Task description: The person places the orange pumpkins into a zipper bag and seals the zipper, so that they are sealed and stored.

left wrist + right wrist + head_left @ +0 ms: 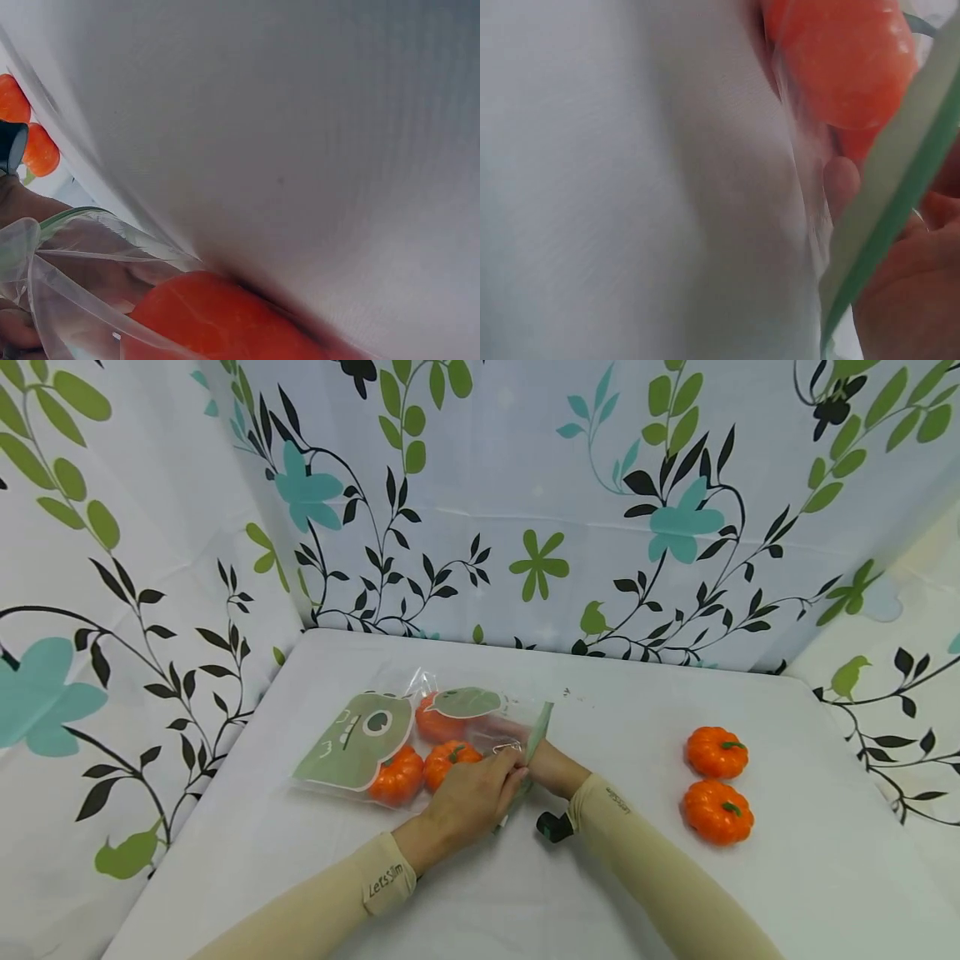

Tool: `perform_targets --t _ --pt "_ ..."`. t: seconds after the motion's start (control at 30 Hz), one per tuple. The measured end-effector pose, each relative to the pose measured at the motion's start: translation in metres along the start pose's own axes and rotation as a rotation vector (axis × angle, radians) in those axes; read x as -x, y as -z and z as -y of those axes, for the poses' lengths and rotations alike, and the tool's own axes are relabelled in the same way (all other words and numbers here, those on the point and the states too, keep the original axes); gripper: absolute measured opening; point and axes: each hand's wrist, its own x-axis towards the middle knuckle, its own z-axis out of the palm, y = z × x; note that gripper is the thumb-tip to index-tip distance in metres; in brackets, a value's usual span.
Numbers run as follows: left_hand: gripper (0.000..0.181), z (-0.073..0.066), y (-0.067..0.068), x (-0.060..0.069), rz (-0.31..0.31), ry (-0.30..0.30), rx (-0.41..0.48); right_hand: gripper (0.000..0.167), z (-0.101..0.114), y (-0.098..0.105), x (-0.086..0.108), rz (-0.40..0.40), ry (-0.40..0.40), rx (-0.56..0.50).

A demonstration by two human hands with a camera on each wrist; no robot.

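Note:
A clear zip bag point(341, 752) with a green monster print lies on the table, holding three small orange pumpkins point(397, 777). My left hand point(468, 797) pinches the bag's green-edged mouth near its front side. Through that mouth reaches my right hand point(506, 731), inside the bag beside the rear pumpkin point(437, 720). In the right wrist view, the thumb of the right hand point(907, 285) lies extended along the clear wall, with orange showing beyond it. The green edge strip point(900, 202) covers part of that hand, so its grip is unclear.
Two more orange pumpkins point(717, 752) sit one behind the other on the right of the white table point(630, 718). A black wrist camera point(555, 827) sits under the right wrist. Patterned cloth point(480, 527) hangs behind the table and at both sides.

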Motion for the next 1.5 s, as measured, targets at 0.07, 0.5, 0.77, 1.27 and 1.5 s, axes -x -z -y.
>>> perform_targets --t 0.07,0.5,0.77,1.27,1.5 --pt "0.013 0.0 -0.001 0.0 0.006 -0.009 0.005 0.047 0.0 0.0 -0.002 0.027 0.027 -0.022" --pt "0.016 -0.001 0.0 -0.003 -0.036 -0.013 0.001 0.057 0.009 0.012 0.026 -0.009 -0.002 0.031" --pt "0.013 0.0 0.002 -0.004 -0.05 0.065 0.047 0.066 0.031 0.045 0.089 -0.106 0.019 0.427" --pt "0.015 0.001 0.005 -0.007 -0.046 0.114 0.031 0.116 0.059 0.116 0.203 -0.464 -0.228 0.861" --pt "0.015 0.002 0.007 -0.01 -0.009 0.141 0.026 0.142 0.031 0.138 0.237 -0.423 -0.41 0.828"
